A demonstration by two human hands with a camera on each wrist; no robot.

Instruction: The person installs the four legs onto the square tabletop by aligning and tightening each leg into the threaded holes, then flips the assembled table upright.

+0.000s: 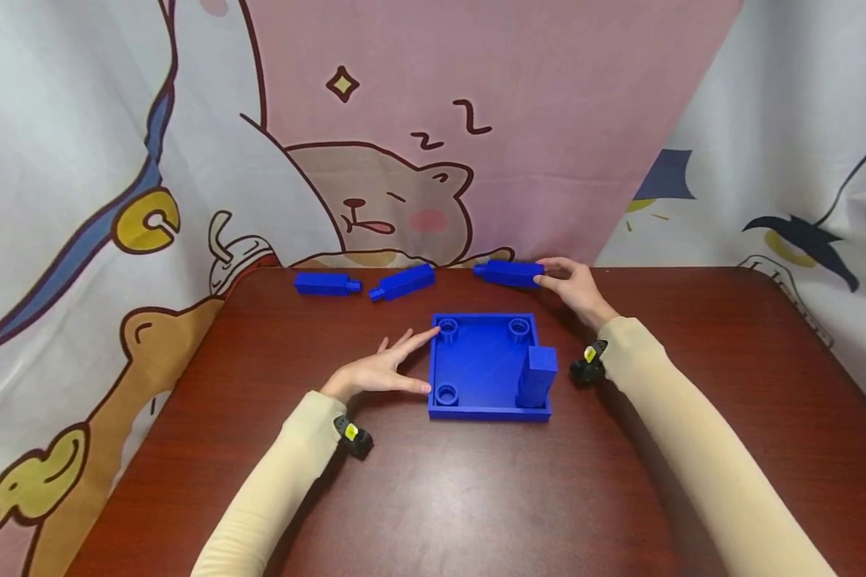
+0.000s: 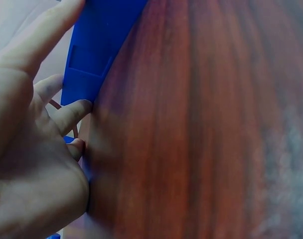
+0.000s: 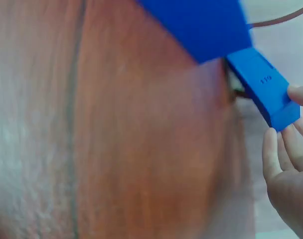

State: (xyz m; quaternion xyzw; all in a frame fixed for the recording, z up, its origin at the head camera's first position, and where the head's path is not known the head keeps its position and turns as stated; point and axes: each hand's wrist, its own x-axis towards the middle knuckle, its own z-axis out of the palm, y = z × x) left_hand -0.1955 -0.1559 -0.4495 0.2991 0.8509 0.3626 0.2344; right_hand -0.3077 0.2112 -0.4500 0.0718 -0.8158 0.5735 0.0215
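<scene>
A blue square base point(image 1: 479, 365) with raised edges lies on the table, with round sockets at three corners. At its near right corner a blue square post point(image 1: 540, 375) stands upright. My left hand point(image 1: 381, 370) has its fingers spread, thumb and index fingertip touching the base's left side. At the back of the table my right hand point(image 1: 573, 290) pinches the right end of a blue square leg point(image 1: 508, 273) whose narrow stub points left. In the right wrist view, thumb and fingers point(image 3: 272, 152) are at the end of that leg point(image 3: 266, 84).
Two more blue legs, one on the left point(image 1: 322, 284) and one tilted point(image 1: 406, 282), lie along the back edge of the brown table point(image 1: 462, 497). A printed curtain point(image 1: 548, 120) hangs right behind it and along the sides.
</scene>
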